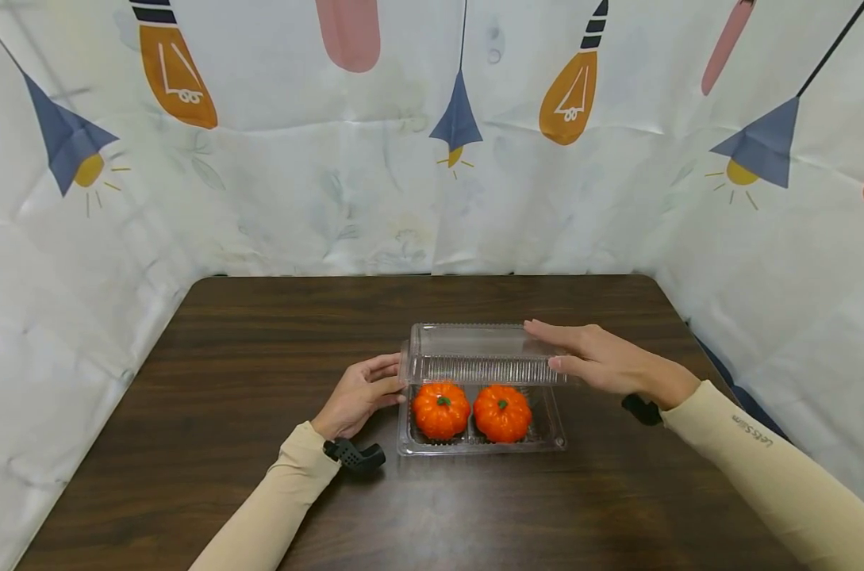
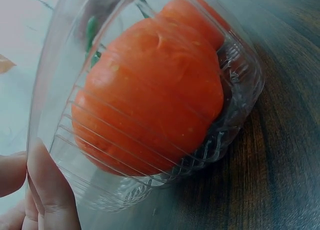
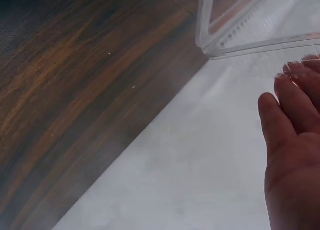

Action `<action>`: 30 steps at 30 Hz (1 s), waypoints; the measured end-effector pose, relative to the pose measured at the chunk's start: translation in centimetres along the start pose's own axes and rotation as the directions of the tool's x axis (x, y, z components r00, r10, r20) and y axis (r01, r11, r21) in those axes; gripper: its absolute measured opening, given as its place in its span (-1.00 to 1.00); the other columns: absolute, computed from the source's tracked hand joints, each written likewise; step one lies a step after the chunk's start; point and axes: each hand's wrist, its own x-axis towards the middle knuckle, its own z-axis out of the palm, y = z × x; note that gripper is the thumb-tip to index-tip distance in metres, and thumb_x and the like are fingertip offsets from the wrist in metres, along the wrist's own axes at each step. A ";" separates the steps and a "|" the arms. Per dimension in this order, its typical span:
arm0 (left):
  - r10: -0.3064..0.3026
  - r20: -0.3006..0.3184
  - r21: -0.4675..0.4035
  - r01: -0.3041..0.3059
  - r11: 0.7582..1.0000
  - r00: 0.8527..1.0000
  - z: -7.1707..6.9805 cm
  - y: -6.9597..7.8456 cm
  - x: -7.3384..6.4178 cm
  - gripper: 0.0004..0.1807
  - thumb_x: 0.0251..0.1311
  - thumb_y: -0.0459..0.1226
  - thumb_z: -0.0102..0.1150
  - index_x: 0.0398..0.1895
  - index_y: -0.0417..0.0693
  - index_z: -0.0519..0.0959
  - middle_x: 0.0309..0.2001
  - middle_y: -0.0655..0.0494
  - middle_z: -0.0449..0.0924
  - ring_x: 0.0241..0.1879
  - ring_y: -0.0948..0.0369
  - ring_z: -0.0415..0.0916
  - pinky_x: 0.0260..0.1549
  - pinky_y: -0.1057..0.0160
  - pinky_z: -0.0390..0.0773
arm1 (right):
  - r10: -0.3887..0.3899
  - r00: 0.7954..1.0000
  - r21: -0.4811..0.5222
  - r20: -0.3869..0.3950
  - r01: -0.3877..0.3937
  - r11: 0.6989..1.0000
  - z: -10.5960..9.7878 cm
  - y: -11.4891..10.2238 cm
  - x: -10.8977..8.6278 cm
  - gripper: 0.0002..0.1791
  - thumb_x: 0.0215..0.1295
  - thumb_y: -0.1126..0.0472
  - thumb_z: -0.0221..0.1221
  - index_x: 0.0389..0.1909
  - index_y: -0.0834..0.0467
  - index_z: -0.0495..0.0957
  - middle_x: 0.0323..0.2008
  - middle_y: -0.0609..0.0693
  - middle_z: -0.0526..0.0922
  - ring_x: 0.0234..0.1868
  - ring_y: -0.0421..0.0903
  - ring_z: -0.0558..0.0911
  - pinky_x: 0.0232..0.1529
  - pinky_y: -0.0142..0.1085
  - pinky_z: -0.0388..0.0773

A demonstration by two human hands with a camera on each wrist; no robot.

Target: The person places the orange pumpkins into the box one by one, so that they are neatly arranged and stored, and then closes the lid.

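Observation:
A clear plastic clamshell container [image 1: 483,454] stands on the table with its ribbed lid [image 1: 467,342] raised and tilted at the back. Inside the base sit two small orange pumpkins [image 1: 441,411], side by side, with green stems. At the container's left edge, my left hand [image 1: 360,394] pinches the thin plastic rim [image 2: 33,110] between thumb and fingers. My right hand [image 1: 594,357] is at the lid's right end, its fingers [image 3: 295,102] extended against the clear plastic. Some right fingertips show only through the plastic.
The dark wood-grain table [image 1: 260,333] lies under everything. Behind it and along its sides hangs a white curtain [image 1: 296,182] printed with lamps and bulbs. A black strap with a small device [image 1: 355,456] is on the left wrist.

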 end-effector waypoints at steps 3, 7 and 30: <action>0.002 0.002 0.008 -0.003 1.000 1.000 0.0 0.0 0.0 -0.35 0.39 -0.41 0.19 0.50 -0.37 0.27 0.11 0.04 0.51 -0.14 0.30 0.64 -0.14 0.39 0.76 | -0.019 1.000 -0.042 -0.019 0.018 0.999 0.4 0.0 -0.2 -0.34 0.59 0.06 0.00 0.61 0.15 0.16 0.58 0.09 0.30 0.46 0.01 0.52 0.43 0.14 0.45; -0.001 -0.002 0.010 0.001 1.000 1.000 0.0 0.1 -0.1 -0.35 0.39 -0.40 0.20 0.49 -0.37 0.27 0.10 0.07 0.51 -0.13 0.31 0.64 -0.14 0.39 0.76 | -0.017 0.999 -0.083 -0.029 0.015 0.996 0.8 -0.2 -0.6 -0.29 0.56 0.03 0.04 0.63 0.13 0.14 0.60 0.10 0.25 0.52 0.08 0.43 0.46 0.18 0.41; 0.008 -0.022 0.050 -0.007 0.999 1.000 0.2 0.4 -0.1 -0.37 0.39 -0.40 0.16 0.50 -0.35 0.29 0.11 0.02 0.51 -0.09 0.34 0.62 -0.05 0.39 0.74 | -0.020 0.998 -0.196 -0.065 0.006 0.981 3.1 -0.6 -1.4 -0.16 0.44 -0.08 0.20 0.62 0.15 0.16 0.63 0.13 0.18 0.59 0.28 0.26 0.51 0.27 0.29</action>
